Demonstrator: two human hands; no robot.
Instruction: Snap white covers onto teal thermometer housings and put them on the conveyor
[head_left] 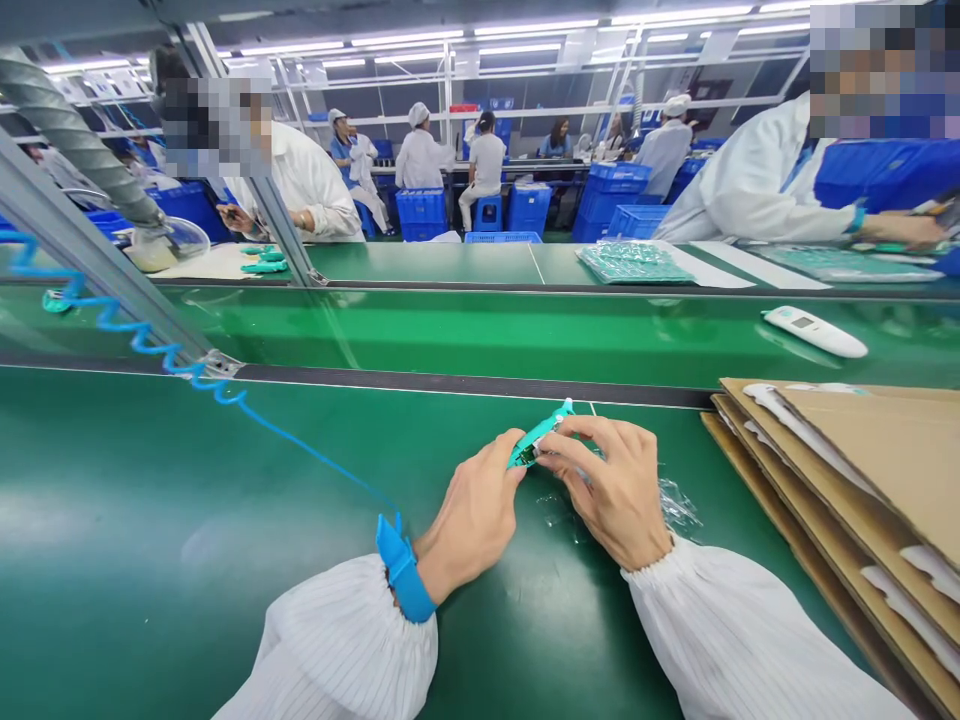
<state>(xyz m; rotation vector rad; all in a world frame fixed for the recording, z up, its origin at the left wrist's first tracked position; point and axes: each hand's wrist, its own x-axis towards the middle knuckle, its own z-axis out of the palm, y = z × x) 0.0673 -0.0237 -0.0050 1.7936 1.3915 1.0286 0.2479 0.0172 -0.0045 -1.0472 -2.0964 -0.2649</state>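
A teal thermometer shell with a small white tip and an exposed circuit board is held up over the green bench. My left hand grips its lower end between thumb and fingers; a blue wrist strap circles that wrist. From the other side, my right hand is closed in a pinch against the shell's open side. Its fingertips partly cover the board, and whether they also hold a small part is hidden. Crumpled clear plastic lies beside and beneath the right hand.
A coiled blue cord runs from the strap to the left past a metal post. Cardboard dividers holding white pieces are stacked at right. A white thermometer lies on the green conveyor. Co-workers sit across it, near bagged teal parts.
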